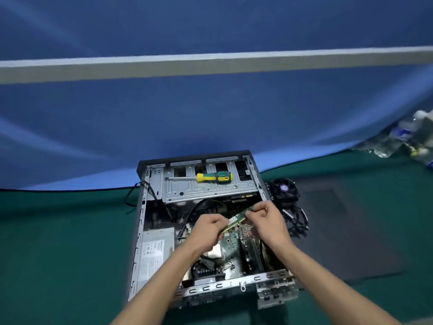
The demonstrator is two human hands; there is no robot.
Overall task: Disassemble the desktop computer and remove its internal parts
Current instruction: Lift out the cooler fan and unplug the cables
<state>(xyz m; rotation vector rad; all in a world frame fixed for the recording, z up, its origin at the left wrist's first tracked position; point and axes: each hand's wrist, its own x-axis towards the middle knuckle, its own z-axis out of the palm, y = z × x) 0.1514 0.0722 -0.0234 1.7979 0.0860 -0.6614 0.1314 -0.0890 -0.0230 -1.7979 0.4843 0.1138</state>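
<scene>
An open desktop computer case (138,233) lies flat on the green table. Above its motherboard (230,242) I hold a green memory stick (236,218), tilted, lifted clear of the board. My left hand (208,231) pinches the stick's lower left end. My right hand (264,219) grips its upper right end. A grey power supply (155,252) sits in the case's left side. A yellow and green screwdriver (210,177) rests on the metal drive cage (201,188) at the far end of the case.
A black cooler fan (283,190) with a bundle of black cables (296,219) lies on the table right of the case. A dark panel (346,231) lies flat further right. A blue partition (210,113) rises behind. Plastic bottles (407,139) lie at the far right.
</scene>
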